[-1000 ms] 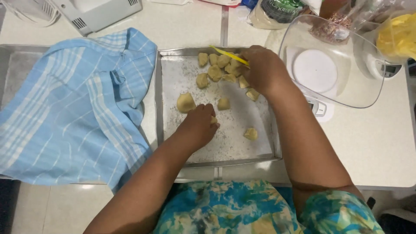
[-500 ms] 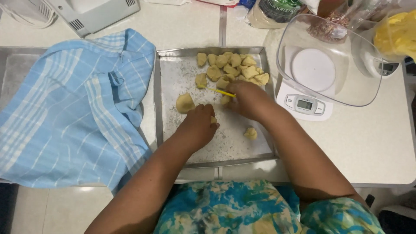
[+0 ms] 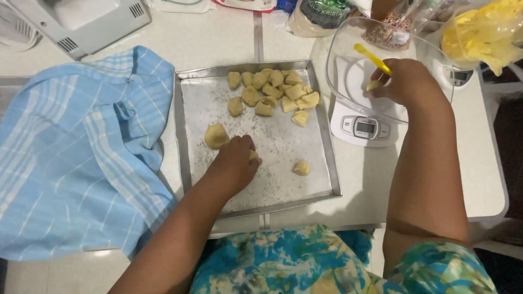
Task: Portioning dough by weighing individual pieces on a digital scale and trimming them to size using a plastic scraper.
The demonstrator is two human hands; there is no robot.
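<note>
Counter: pale worktop, crowded, with a metal baking tray (image 3: 185,136) at its middle as the landmark.
Dough pieces: a heap of yellow lumps (image 3: 272,90) sits in the tray's far right corner; one larger lump (image 3: 216,135) lies near the tray's left side, one stray piece (image 3: 301,167) toward its near right.
Left hand (image 3: 234,163): resting on the tray floor, fingers curled over a small bit of dough, though how firmly is hard to tell from this angle.
Right hand (image 3: 406,81): right of the tray, closed on a yellow tool (image 3: 372,58) inside the clear bowl (image 3: 340,60) on the white scale (image 3: 362,128).
Cloth: blue checked towel (image 3: 76,158) lies left of the tray.
Risk: leaning on the bowl's rim might tip it off the scale; the towel's edge could drag into the tray.
</note>
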